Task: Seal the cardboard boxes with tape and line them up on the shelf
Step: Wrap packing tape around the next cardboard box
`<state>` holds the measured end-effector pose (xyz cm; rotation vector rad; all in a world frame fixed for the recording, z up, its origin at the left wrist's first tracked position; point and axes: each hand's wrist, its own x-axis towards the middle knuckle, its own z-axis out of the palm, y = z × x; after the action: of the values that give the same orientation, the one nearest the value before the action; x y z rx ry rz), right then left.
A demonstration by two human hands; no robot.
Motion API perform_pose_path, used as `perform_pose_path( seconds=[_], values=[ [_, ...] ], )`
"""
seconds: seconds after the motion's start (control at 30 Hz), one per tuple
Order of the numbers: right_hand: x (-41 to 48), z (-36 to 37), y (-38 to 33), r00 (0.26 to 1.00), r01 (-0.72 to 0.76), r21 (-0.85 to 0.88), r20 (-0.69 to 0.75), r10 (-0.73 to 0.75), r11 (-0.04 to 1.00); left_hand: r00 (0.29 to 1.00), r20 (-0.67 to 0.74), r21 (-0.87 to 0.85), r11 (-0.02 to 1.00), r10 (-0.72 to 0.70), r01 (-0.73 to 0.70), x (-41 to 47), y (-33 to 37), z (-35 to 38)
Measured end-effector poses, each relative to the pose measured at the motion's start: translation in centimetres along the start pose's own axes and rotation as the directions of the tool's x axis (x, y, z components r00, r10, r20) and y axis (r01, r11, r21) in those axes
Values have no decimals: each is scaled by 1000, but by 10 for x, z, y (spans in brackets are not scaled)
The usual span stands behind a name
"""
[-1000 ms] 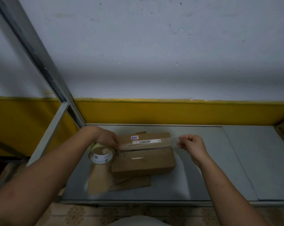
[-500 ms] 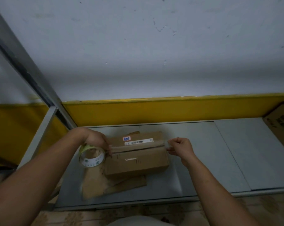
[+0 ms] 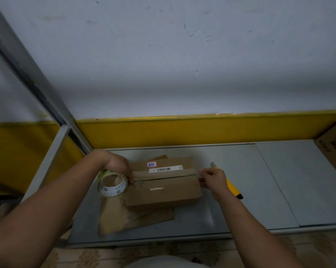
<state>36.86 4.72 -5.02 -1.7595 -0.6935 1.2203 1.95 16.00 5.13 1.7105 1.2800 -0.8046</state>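
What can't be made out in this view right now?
Head view only:
- Tape strip across the cardboard box: clear film, dim light; stuck down or not, cannot tell.
- Yellow knife: middle hidden by the right hand, which pinches the strip's end.
- Tape roll: far side covered by the left hand gripping it.
- Second box: cut off by the right edge.
- Barcode label: print too small.

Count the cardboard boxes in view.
2. Central box in the middle of the shelf, atop flattened cardboard; second box at the shelf's right edge, cut off by the frame. Others may sit out of view.
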Motion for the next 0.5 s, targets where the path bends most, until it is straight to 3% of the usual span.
perform_pose_path(
  seconds=[0.2, 0.5],
  values=[
    [4, 3, 19, 999, -36, 41, -11, 36, 999, 1000, -7, -21, 1000, -14, 13, 2, 3, 2],
    [8, 10, 29, 957, -290, 257, 52, 287, 922, 1000, -11, 19, 1000, 1, -1, 3, 11, -1]
  ],
)
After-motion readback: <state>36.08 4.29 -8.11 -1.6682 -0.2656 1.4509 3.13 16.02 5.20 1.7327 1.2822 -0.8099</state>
